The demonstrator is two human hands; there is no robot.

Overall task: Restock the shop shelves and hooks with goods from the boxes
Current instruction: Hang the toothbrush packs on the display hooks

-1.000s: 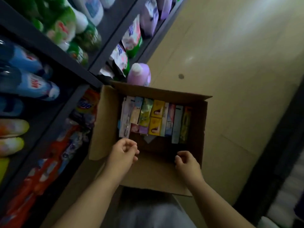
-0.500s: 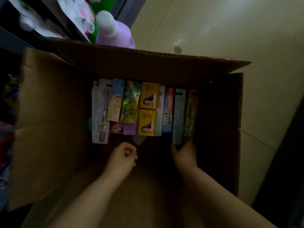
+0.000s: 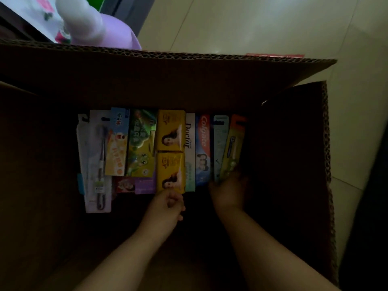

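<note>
the goods sit in a row at the bottom of the open cardboard box (image 3: 210, 80), packed side by side against its far wall. at the right end of the row stands an orange and green toothbrush pack (image 3: 233, 143), with a pale teal pack (image 3: 219, 143) just beside it. my right hand (image 3: 228, 192) is at the near ends of these two packs, my fingers down among them, but it is too dark there for me to tell whether i grip one or only touch them. left of them come a colgate box (image 3: 202, 148), a white doctor box (image 3: 190, 152) and two yellow boxes (image 3: 170, 150), one behind the other. my left hand (image 3: 168, 206) hovers just near the closer yellow box, fingers curled in on themselves, holding nothing. further left lie a green carton (image 3: 141, 143), an orange one (image 3: 117, 143) and a carded toothbrush (image 3: 98, 160). beyond the box's far flap a purple bottle (image 3: 100, 26) stands by the pale tiled floor (image 3: 273, 24).
</note>
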